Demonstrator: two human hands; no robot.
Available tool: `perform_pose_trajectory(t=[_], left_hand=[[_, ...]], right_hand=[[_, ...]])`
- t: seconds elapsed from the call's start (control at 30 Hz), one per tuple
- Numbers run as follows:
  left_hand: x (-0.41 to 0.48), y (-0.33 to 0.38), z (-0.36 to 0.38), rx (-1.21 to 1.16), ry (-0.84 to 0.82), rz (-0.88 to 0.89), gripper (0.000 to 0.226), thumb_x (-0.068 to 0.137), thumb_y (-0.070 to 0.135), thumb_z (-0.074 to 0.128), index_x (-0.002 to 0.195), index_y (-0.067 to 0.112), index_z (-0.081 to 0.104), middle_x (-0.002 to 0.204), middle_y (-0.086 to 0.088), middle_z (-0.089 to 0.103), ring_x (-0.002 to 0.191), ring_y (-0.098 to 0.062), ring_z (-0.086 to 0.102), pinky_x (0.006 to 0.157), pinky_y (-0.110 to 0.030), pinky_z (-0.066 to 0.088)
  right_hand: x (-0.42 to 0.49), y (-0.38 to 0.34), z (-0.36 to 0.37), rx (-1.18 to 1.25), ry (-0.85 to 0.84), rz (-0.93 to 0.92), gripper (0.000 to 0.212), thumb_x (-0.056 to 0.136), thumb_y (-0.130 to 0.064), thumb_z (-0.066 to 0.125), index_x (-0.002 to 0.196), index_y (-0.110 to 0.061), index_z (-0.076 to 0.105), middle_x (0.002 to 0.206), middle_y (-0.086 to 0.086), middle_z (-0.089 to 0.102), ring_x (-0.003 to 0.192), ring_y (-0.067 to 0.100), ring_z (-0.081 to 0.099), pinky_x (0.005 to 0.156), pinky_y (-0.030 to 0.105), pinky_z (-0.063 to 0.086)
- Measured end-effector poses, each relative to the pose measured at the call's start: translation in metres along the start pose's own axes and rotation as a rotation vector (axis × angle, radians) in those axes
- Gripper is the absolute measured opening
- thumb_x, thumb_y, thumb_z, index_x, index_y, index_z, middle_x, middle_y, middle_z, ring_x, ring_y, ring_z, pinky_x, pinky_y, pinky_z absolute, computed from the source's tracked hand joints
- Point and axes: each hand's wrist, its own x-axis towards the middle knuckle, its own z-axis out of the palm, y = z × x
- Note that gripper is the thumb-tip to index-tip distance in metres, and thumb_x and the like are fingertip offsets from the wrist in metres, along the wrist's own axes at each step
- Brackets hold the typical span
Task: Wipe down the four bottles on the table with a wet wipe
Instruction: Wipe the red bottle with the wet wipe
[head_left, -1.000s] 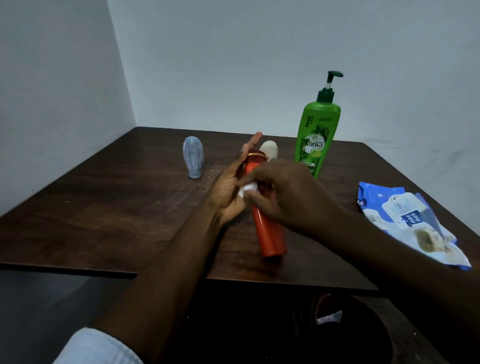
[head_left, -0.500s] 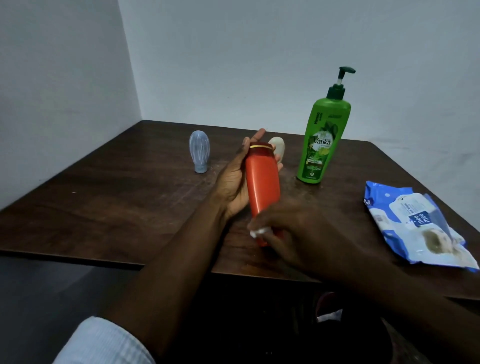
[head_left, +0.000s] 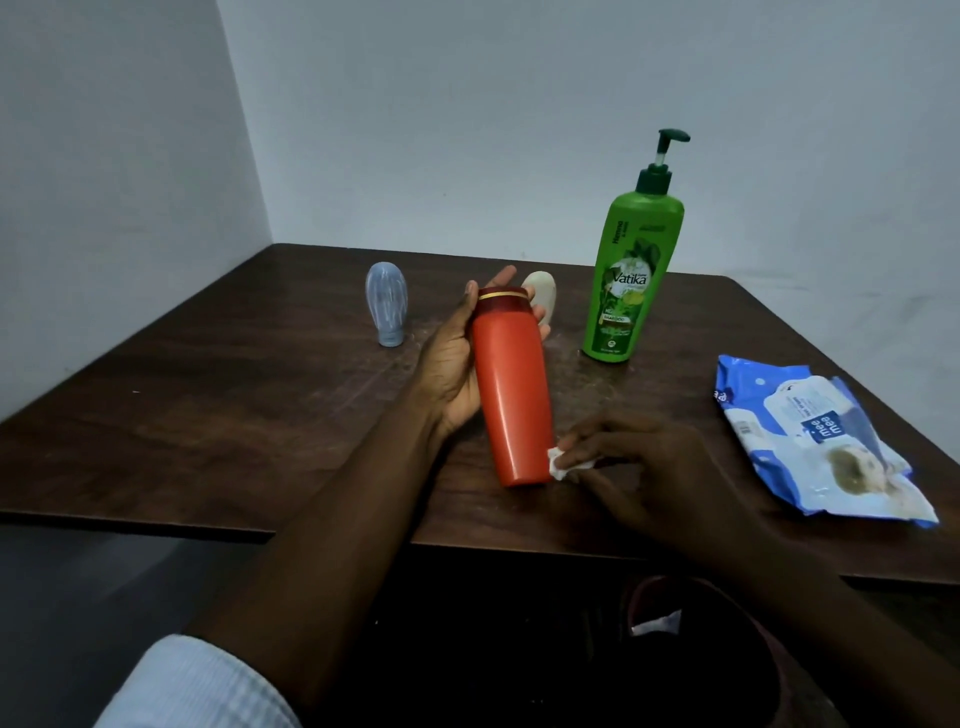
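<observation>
On table (head_left: 208, 415): small bottle (head_left: 387, 304) left of centre, pump bottle (head_left: 626, 280) right of centre, rounded bottle (head_left: 543, 296) between, behind tilted bottle (head_left: 511, 384); wet wipe (head_left: 558, 464) at its lower end; wipes pack (head_left: 810, 441) far right.

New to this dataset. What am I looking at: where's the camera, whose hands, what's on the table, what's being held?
There is no robot here. A person is working with bare hands, and every picture comes from one wide-angle camera worn on their head, looking forward and down.

The left hand holds an orange-red bottle, tilted with its cap pointing away from the camera. The right hand pinches a small white wet wipe at the bottle's lower end.

On the dark wooden table stand a green pump bottle, a pale blue bottle and a cream bottle that is partly hidden behind the held one. A blue and white wipe pack lies on the right.
</observation>
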Motion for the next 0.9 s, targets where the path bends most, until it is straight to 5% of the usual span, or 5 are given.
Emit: perform_pose_trajectory(t=[0.3,0.4,0.57,0.7,0.9], left_hand=[[0.001,-0.002,-0.003,0.002,0.069,0.014,0.041,0.100,0.042,0.052,0.131,0.016,0.060,0.112,-0.013,0.066,0.100,-0.027,0.065,0.098,-0.045,0.052],[0.002,-0.002,-0.005,0.033,0.113,0.021,0.036,0.099,0.042,0.058,0.124,0.017,0.066,0.102,-0.010,0.064,0.091,-0.021,0.062,0.085,-0.040,0.058],[-0.002,-0.002,-0.003,0.170,0.205,0.032,0.025,0.091,0.044,0.069,0.101,0.021,0.071,0.085,-0.006,0.062,0.072,-0.017,0.059,0.067,-0.028,0.056],[-0.002,-0.004,-0.001,0.331,0.340,0.022,0.035,0.086,0.045,0.075,0.107,0.019,0.063,0.081,-0.005,0.056,0.067,-0.016,0.055,0.059,-0.027,0.055],[-0.001,-0.006,0.000,0.378,0.397,0.021,0.030,0.086,0.036,0.078,0.101,0.020,0.058,0.095,-0.009,0.049,0.069,-0.017,0.053,0.058,-0.028,0.053]], right_hand=[[-0.006,-0.014,0.010,0.079,0.101,0.094,0.027,0.075,-0.011,0.087,0.098,-0.022,0.079,0.103,-0.017,0.072,0.097,-0.006,0.066,0.083,0.012,0.052],[-0.009,-0.033,0.021,0.106,0.123,0.097,0.031,0.077,-0.015,0.086,0.105,-0.027,0.078,0.107,-0.028,0.066,0.100,-0.013,0.063,0.086,0.004,0.045],[-0.007,-0.037,0.020,0.148,0.164,0.143,0.027,0.081,-0.018,0.084,0.105,-0.027,0.079,0.105,-0.022,0.070,0.099,-0.010,0.065,0.086,0.005,0.045],[-0.009,-0.037,0.020,0.260,0.188,0.271,0.025,0.081,-0.021,0.084,0.102,-0.034,0.077,0.103,-0.024,0.071,0.090,-0.006,0.069,0.077,0.012,0.054],[0.000,-0.051,0.031,0.124,0.231,0.097,0.019,0.083,-0.020,0.078,0.102,-0.022,0.079,0.104,-0.014,0.072,0.099,-0.007,0.065,0.087,0.006,0.045]])
